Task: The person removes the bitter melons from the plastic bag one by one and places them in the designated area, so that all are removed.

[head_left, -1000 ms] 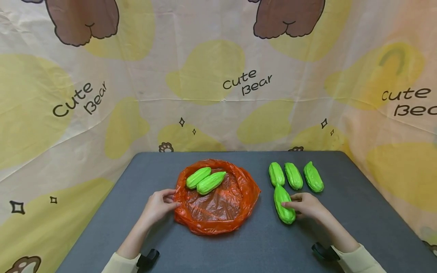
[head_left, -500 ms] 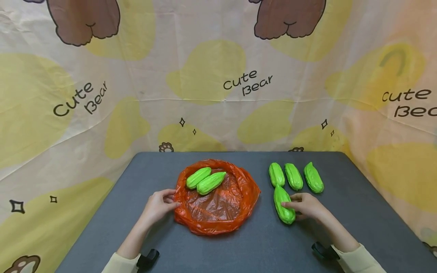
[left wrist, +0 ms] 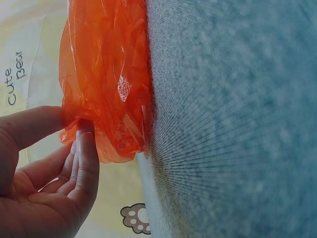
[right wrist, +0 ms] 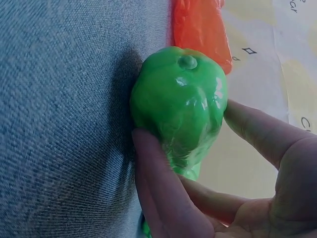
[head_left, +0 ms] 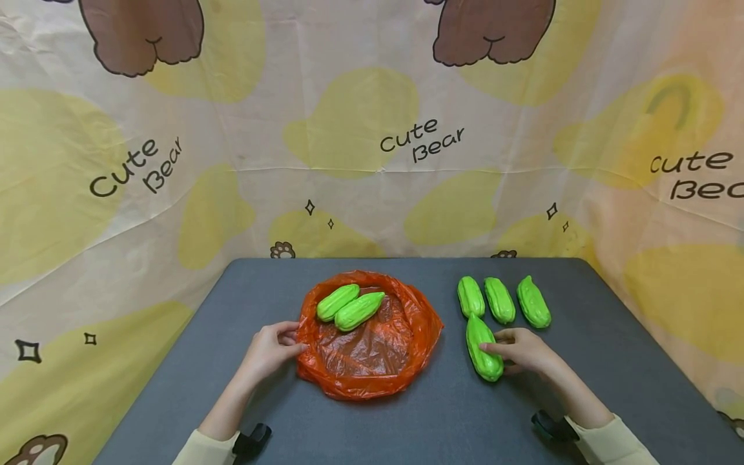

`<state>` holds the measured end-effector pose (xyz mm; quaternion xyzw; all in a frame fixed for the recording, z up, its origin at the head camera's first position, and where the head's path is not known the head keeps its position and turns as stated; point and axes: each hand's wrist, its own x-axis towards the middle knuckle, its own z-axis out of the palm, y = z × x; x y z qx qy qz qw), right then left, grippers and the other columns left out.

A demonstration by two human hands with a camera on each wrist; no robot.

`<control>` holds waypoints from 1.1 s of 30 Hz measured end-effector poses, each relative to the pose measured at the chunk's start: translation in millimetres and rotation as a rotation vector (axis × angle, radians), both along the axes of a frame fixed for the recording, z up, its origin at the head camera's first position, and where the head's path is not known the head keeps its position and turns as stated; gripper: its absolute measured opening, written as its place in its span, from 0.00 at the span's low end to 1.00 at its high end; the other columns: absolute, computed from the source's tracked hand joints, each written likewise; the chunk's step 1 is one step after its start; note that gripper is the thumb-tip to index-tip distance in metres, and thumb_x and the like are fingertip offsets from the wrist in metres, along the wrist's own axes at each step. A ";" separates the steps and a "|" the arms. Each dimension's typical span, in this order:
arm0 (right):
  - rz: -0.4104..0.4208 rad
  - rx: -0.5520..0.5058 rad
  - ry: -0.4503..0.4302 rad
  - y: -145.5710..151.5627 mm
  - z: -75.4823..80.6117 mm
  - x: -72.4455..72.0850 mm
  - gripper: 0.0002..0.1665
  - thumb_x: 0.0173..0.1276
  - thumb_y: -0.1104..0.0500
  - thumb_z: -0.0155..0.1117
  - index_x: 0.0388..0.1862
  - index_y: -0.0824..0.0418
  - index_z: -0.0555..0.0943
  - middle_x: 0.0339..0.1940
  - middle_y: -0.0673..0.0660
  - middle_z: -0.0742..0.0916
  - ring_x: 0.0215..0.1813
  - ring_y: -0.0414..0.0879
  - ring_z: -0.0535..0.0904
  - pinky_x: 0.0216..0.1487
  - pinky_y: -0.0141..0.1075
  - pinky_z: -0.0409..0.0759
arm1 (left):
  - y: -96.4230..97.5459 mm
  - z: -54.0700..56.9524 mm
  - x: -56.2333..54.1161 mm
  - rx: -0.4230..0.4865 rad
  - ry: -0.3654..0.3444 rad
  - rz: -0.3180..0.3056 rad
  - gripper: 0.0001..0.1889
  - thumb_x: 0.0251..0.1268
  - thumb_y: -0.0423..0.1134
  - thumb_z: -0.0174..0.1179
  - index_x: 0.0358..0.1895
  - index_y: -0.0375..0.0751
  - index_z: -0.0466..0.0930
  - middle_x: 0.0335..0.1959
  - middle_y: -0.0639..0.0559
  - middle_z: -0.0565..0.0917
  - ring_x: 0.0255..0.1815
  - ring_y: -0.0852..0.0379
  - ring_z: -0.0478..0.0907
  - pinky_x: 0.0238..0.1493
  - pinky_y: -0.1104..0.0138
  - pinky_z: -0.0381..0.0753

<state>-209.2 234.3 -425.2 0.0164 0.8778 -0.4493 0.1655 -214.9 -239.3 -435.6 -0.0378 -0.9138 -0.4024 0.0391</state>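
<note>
My left hand (head_left: pixel 273 349) pinches the left rim of an orange-red plastic bag (head_left: pixel 372 389), its thumb and fingers on the thin film in the left wrist view. The bag lies spread wide on the table, and two green bitter melons (head_left: pixel 359 312) lie side by side inside it. On the right, my right hand (head_left: pixel 523 352) holds another bitter melon (head_left: pixel 484 352), glossy and ridged, between thumb and fingers. In the right wrist view this bitter melon (right wrist: pixel 181 94) shows its blunt end with a small nub, close to the table surface.
Three more bitter melons stand in a row at the back right: a left one (head_left: pixel 471 297), a middle one (head_left: pixel 500 300) and a right one (head_left: pixel 533 302). The left one meets the tip of the held melon. A patterned cloth (head_left: pixel 349 129) hangs behind the grey table (head_left: pixel 407 433).
</note>
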 end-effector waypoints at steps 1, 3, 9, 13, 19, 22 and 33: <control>0.000 -0.001 0.000 0.2 0.0 0.1 0.49 0.61 0.44 0.67 0.64 0.81 0.62 0.58 0.76 0.75 0.49 0.54 0.81 0.39 0.44 0.83 | 0.0 0.0 0.0 0.000 -0.001 -0.001 0.24 0.51 0.36 0.70 0.53 0.30 0.79 0.39 0.44 0.85 0.33 0.58 0.81 0.32 0.70 0.78; 0.003 0.000 0.003 0.7 -0.2 0.3 0.48 0.61 0.45 0.66 0.64 0.81 0.62 0.58 0.75 0.75 0.48 0.53 0.81 0.39 0.43 0.83 | 0.0 0.0 0.0 0.000 -0.002 -0.001 0.24 0.51 0.36 0.70 0.53 0.30 0.79 0.39 0.44 0.85 0.33 0.58 0.81 0.32 0.69 0.78; 0.007 0.013 0.015 1.9 2.6 0.4 0.46 0.62 0.45 0.66 0.63 0.80 0.65 0.58 0.75 0.76 0.48 0.55 0.81 0.41 0.44 0.83 | 0.1 -0.2 0.0 0.000 0.000 0.000 0.24 0.51 0.35 0.70 0.53 0.30 0.79 0.40 0.44 0.85 0.34 0.58 0.81 0.32 0.69 0.78; 0.012 0.013 0.025 2.9 7.1 0.4 0.45 0.63 0.45 0.65 0.63 0.80 0.64 0.60 0.76 0.74 0.51 0.60 0.80 0.44 0.45 0.82 | 0.2 0.1 -0.2 0.002 0.002 -0.003 0.24 0.51 0.35 0.70 0.53 0.29 0.79 0.39 0.44 0.85 0.33 0.58 0.81 0.32 0.70 0.78; 0.021 0.047 0.049 5.4 15.4 0.0 0.43 0.66 0.43 0.61 0.64 0.77 0.65 0.62 0.75 0.73 0.56 0.63 0.78 0.48 0.46 0.81 | 1.0 1.2 -0.1 0.003 0.002 0.003 0.24 0.50 0.35 0.70 0.53 0.30 0.78 0.38 0.44 0.85 0.33 0.59 0.81 0.32 0.71 0.77; 0.014 0.055 0.050 6.6 19.9 0.0 0.42 0.66 0.43 0.60 0.64 0.75 0.66 0.62 0.74 0.73 0.56 0.63 0.77 0.49 0.46 0.80 | 1.5 1.6 0.0 0.003 0.004 0.008 0.25 0.50 0.36 0.71 0.53 0.30 0.79 0.38 0.44 0.85 0.33 0.59 0.81 0.32 0.71 0.78; 0.047 0.053 0.079 4.3 37.7 -5.3 0.45 0.68 0.41 0.56 0.67 0.75 0.62 0.65 0.76 0.70 0.60 0.66 0.74 0.54 0.49 0.77 | -0.3 0.6 0.2 0.009 0.006 -0.001 0.24 0.51 0.34 0.70 0.53 0.30 0.79 0.39 0.44 0.85 0.33 0.59 0.81 0.32 0.71 0.77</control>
